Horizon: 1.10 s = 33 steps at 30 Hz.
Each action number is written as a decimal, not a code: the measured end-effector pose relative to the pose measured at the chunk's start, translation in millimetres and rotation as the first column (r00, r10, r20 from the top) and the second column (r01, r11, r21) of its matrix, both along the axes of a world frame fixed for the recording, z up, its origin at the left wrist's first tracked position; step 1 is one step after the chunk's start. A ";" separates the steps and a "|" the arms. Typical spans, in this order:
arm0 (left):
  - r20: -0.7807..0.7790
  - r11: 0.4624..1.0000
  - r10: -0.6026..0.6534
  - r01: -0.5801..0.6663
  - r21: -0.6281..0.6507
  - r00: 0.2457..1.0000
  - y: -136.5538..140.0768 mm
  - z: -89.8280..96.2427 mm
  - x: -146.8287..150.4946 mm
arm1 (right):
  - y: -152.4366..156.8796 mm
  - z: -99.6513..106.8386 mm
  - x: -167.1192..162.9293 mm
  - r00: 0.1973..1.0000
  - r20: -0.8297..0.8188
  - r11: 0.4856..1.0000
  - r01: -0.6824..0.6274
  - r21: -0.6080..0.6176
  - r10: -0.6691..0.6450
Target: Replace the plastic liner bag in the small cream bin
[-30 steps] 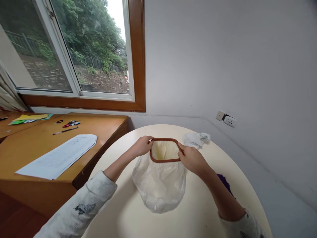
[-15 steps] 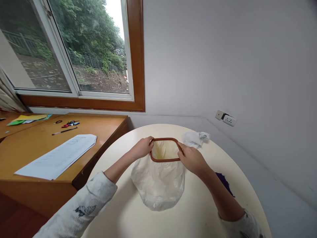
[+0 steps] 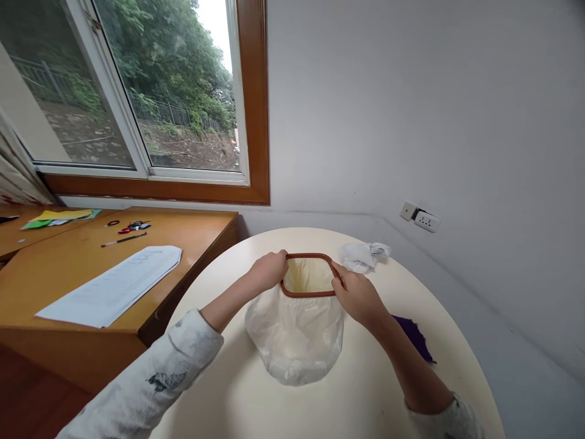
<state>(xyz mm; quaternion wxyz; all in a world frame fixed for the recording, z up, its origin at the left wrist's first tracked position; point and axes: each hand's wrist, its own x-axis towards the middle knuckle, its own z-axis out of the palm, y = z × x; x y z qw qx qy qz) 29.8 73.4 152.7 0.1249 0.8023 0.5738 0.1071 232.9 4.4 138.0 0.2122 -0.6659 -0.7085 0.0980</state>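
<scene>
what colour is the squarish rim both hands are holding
The rim is reddish brown, seen in the head view.

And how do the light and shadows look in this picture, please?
In the head view, the sky through the window is washed out white; a soft shadow lies on the table, left of the bag; the desk has a pale sheen.

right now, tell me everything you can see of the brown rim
The brown rim is a narrow, rounded rectangular ring, smooth and plastic-looking, around a cream-coloured opening. It faces up over the round table. The left hand grips its left side, the right hand its right; the translucent whitish bag spreads below its near edge.
</scene>
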 end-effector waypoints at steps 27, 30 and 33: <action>0.188 0.994 -0.094 0.102 -0.036 0.978 -30.0 -15.1 -1.8 | -3.1 -16.5 4.7 0.973 -0.199 0.992 -0.108 0.069 0.119; 0.173 0.996 -0.088 0.091 -0.013 0.981 -33.4 -13.5 1.7 | 2.4 -19.2 6.3 0.968 -0.230 0.993 -0.079 0.093 0.099; 0.151 0.995 -0.099 0.102 -0.012 0.983 -34.6 -11.3 2.9 | 6.9 -21.3 6.5 0.964 -0.248 0.989 -0.068 0.128 0.099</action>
